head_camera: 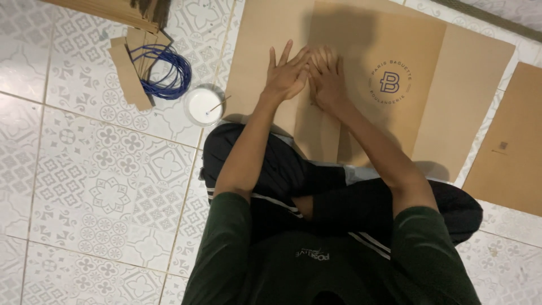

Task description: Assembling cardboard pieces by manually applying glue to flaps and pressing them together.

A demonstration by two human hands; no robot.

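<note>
A large flat sheet of brown paper with a round printed logo lies on the tiled floor in front of my crossed legs. My left hand rests flat on it with fingers spread. My right hand presses flat right beside it, fingers together, the two hands touching at the fingertips. Both palms lie along a folded strip near the sheet's middle. Neither hand grips anything.
A white cup of glue with a thin stick stands on the floor left of the sheet. Beyond it lie a coil of blue cord, cardboard strips and a paper stack. Another brown sheet lies at the right.
</note>
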